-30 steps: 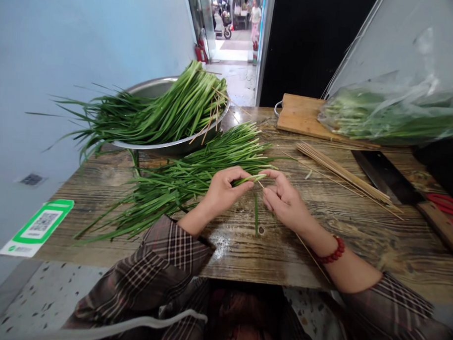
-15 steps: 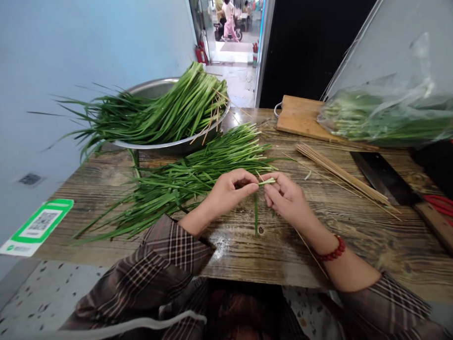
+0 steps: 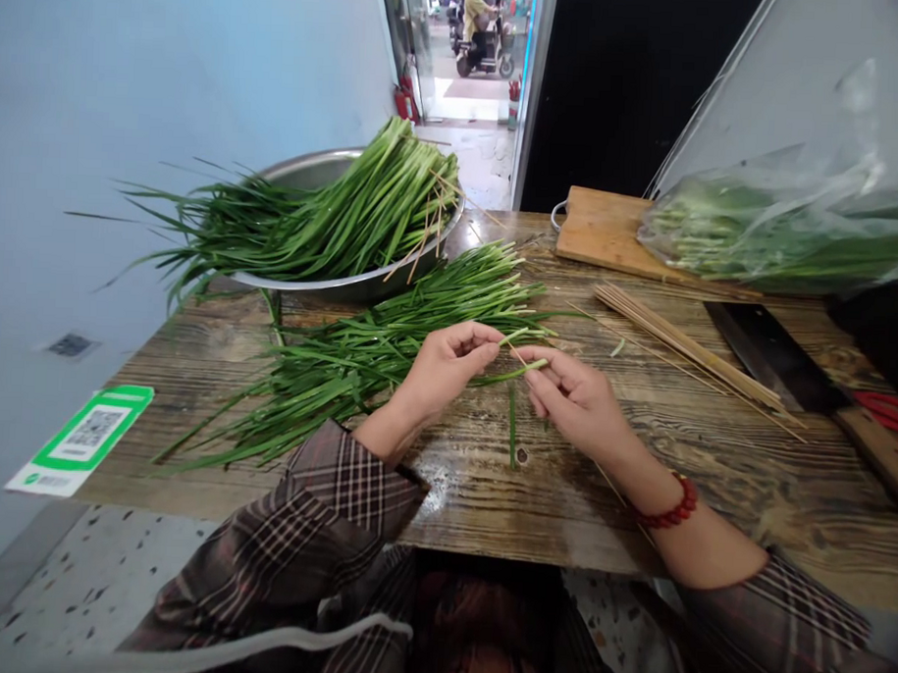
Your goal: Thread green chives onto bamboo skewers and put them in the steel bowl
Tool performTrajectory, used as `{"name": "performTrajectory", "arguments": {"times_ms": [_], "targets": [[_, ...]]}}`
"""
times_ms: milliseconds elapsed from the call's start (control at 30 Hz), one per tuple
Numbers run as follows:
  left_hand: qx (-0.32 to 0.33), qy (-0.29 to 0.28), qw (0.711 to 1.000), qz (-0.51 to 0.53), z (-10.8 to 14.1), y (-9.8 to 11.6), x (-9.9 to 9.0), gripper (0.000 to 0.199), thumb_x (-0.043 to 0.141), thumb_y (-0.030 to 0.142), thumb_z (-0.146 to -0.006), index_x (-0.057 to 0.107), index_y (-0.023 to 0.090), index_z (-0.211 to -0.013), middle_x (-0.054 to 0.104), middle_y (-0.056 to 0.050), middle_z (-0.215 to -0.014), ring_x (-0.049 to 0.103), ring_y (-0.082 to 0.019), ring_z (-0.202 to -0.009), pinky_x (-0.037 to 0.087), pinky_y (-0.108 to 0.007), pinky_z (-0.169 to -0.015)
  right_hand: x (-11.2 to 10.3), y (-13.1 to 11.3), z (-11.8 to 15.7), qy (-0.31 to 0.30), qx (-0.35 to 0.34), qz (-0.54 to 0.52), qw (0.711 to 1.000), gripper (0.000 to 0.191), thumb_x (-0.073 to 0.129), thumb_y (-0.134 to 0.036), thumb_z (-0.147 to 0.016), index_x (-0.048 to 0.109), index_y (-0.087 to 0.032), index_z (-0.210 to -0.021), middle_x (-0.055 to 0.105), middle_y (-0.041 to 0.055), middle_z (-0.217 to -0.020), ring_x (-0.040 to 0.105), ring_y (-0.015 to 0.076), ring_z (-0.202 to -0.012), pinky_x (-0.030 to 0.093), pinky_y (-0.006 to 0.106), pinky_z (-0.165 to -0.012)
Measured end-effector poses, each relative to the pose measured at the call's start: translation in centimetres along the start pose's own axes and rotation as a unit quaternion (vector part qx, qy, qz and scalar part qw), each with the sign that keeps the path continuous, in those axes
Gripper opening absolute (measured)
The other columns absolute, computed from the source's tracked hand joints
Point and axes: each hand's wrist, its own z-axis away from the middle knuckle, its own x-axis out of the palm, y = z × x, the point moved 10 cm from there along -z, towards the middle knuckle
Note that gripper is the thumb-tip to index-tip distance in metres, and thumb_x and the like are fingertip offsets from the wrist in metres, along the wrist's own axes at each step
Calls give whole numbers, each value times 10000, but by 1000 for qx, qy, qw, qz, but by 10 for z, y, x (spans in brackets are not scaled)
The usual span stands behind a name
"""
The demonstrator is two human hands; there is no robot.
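My left hand pinches thin garlic chives, whose pale ends poke out past its fingertips. Close beside it, my right hand is closed around a thin bamboo skewer; its tip points toward my left fingertips, and its other end shows below my right wrist. A chive stalk also lies at my right fingertips; whether the skewer has pierced it I cannot tell. Behind my left hand spreads a loose pile of garlic chives on the wooden table. One short green leaf piece lies below my hands.
A metal basin heaped with chives stands at the back left, with several skewers across its edge. To the right are a bundle of skewers, a cleaver, a cutting board and a plastic bag of greens.
My fingertips have moved slightly apart. The pale chive ends, bunched together before, now show as separate stalks, with the skewer visible between my hands. The view has shifted slightly.
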Motion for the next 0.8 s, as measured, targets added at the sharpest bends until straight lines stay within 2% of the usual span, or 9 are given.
{"name": "performTrajectory", "arguments": {"times_ms": [233, 633, 800], "targets": [[-23, -8, 999, 30, 2, -1, 4, 197, 747, 293, -712, 711, 133, -822, 615, 14, -665, 480, -69, -578, 378, -207, -560, 2, 1, 0, -7, 7, 4, 1000, 326, 474, -257, -945, 600, -171, -1233, 473, -63, -540, 448, 96, -494, 366, 245, -522], [-7, -6, 1000, 22, 2, 1, 3, 189, 748, 291, -722, 717, 140, -831, 583, 18, -635, 461, -76, -577, 368, -215, -560, 5, 4, 1, -15, 27, -44, 999, 368, 454, -276, -950, 566, -171, -1284, 445, -67, -548, 435, 96, -497, 350, 244, -505], [17, -3, 1000, 6, 3, 6, 1, 178, 750, 292, -726, 726, 148, -827, 604, 6, -689, 468, -80, -597, 371, -219, -569, 6, 3, 1, -19, 34, -53, 998, 380, 452, -286, -945, 558, -161, -1288, 435, -71, -544, 424, 91, -490, 335, 240, -496]]}}
